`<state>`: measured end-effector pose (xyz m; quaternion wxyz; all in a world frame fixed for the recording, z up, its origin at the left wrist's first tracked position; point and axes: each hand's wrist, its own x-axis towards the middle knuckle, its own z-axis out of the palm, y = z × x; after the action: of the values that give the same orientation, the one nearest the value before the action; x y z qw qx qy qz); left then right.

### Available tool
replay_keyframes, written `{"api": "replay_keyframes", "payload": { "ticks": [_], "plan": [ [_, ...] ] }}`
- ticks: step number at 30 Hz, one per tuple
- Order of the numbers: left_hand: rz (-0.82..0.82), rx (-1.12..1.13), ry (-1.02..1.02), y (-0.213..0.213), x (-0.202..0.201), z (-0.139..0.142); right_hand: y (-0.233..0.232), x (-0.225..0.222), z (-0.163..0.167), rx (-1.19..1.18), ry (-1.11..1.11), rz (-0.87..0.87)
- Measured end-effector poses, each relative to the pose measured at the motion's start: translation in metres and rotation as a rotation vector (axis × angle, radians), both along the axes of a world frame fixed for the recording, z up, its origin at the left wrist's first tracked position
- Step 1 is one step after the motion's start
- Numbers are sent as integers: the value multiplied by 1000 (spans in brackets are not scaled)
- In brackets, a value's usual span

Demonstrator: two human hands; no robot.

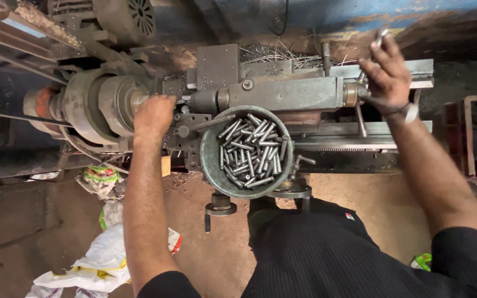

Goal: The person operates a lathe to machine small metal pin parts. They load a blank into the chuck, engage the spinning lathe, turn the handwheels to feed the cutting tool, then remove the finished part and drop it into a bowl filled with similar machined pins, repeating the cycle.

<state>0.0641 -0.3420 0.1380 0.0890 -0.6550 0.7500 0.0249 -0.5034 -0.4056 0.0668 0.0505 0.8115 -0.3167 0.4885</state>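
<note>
I stand over a grimy metal lathe (282, 94). My left hand (153, 115) is closed at the chuck (111, 102), fingers curled around something small at the spindle nose that I cannot make out. My right hand (387, 72) grips the tailstock handwheel (409, 110) at the right end, fingers wrapped over its handle. Between my arms a round metal bowl (210, 165) rests on the carriage, filled with several short steel pins (249, 149).
A motor housing (125, 16) sits at the top left. Metal swarf (282, 54) lies behind the lathe bed. Crumpled plastic bags (103, 254) lie on the dirt floor at lower left. A carriage handwheel (291, 190) pokes out below the bowl.
</note>
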Motion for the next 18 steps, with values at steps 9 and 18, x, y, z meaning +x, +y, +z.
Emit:
{"api": "replay_keyframes", "payload": {
  "ticks": [9, 18],
  "plan": [
    [-50, -39, -67, 4, -6, 4, 34, -32, 44, -328, 231, -134],
    [-63, -54, -44, 6, -7, 7, 2, -26, 26, -41, 167, -146]
  ]
}}
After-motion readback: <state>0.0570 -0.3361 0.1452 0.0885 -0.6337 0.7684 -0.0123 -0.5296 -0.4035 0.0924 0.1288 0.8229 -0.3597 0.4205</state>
